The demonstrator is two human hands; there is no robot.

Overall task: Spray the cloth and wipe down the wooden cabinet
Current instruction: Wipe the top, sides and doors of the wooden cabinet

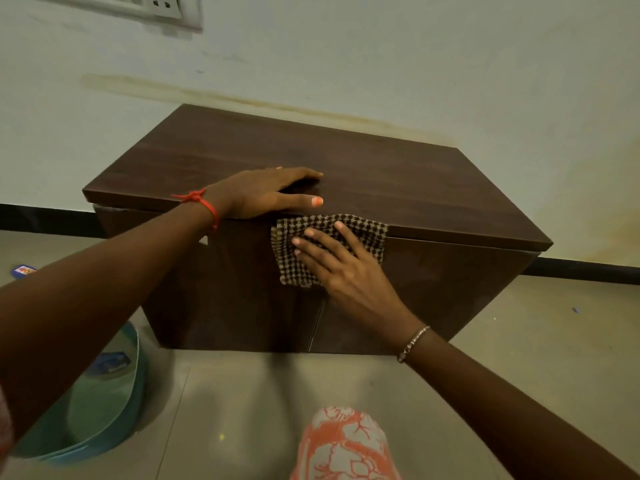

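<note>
A low dark wooden cabinet (398, 181) stands against the wall on a tiled floor. My left hand (263, 194) lies flat on the front edge of its top, fingers spread, holding nothing. My right hand (341, 265) presses a brown-and-cream checked cloth (356, 232) flat against the upper part of the cabinet's front face, just under the top edge. The fingers are stretched out over the cloth. No spray bottle is in view.
A teal plastic tub (104, 403) sits on the floor at the lower left, under my left forearm. A small blue packet (22, 270) lies on the floor at far left. My knee in orange-patterned fabric (346, 445) is at the bottom. A switch plate (162, 5) is on the wall.
</note>
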